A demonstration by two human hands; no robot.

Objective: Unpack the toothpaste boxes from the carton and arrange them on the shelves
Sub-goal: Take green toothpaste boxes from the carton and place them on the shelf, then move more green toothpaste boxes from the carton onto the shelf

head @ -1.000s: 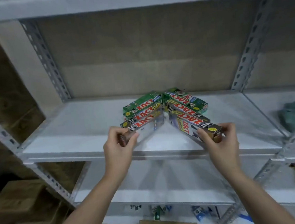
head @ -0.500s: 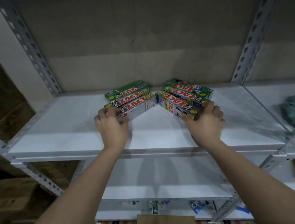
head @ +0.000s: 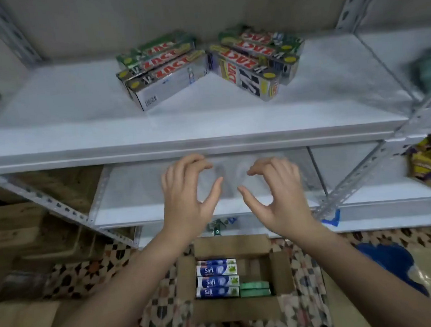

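Two groups of Zact toothpaste boxes lie on the white metal shelf (head: pixel 76 139), a left group (head: pixel 164 68) and a right group (head: pixel 257 60), angled toward each other in a V. My left hand (head: pixel 188 194) and my right hand (head: pixel 271 192) hover empty in front of the shelf below, fingers curled and apart. Under my hands an open cardboard carton (head: pixel 237 310) sits on the floor. It holds blue-and-white Safi toothpaste boxes (head: pixel 217 280) on the left and green boxes (head: pixel 254 289) at the lower right.
Perforated steel uprights (head: pixel 351 177) frame the shelves. A dark green bundle (head: pixel 430 66) lies on the shelf to the right, with yellow-purple packets (head: pixel 428 163) one shelf lower. Brown cartons (head: pixel 17 233) stand at the left. The floor is patterned tile; a blue thing (head: pixel 392 262) lies at the right.
Both hands let go of the Zact boxes and drew back and down off the shelf. My view tilted downward, bringing the carton on the floor into sight.
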